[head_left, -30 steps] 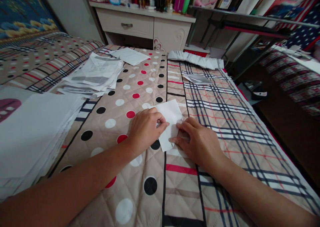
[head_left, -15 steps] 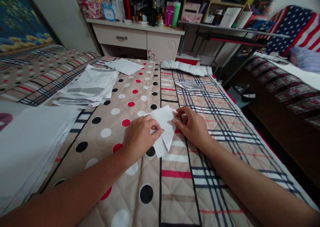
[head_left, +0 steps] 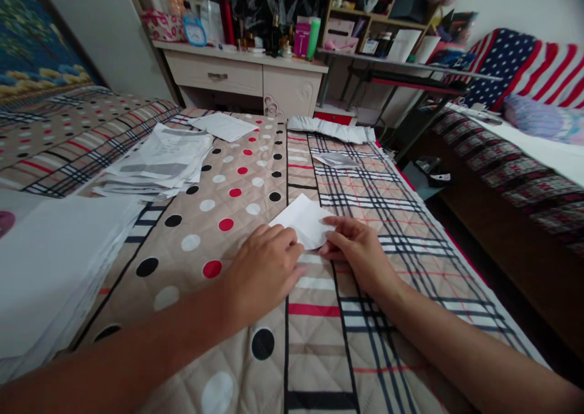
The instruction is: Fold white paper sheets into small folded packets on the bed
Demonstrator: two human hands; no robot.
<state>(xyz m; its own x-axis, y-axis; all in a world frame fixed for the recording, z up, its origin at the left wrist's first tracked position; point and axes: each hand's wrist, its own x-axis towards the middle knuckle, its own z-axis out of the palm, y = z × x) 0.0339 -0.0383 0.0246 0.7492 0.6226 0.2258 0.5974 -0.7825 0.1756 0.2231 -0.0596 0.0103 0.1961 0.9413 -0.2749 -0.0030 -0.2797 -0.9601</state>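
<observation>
A folded white paper (head_left: 305,220) lies on the quilted bedspread (head_left: 255,183) with dots and plaid. My left hand (head_left: 264,271) lies over the paper's near left edge, knuckles up and fingers pressed down on it. My right hand (head_left: 360,250) rests at the paper's right corner, fingertips pinching its edge. Both forearms reach in from the bottom of the view.
A loose pile of printed sheets (head_left: 157,162) lies at the left, a single sheet (head_left: 223,125) beyond it. A thick white paper stack (head_left: 50,262) is at the near left. A folded paper (head_left: 335,158) and a white pleated strip (head_left: 331,129) lie further back. A cluttered dresser (head_left: 241,73) stands behind.
The paper was folded shorter and pressed flat onto the bedspread. My left hand moved down over its near edge and my right hand shifted to its right corner. The view tilted up.
</observation>
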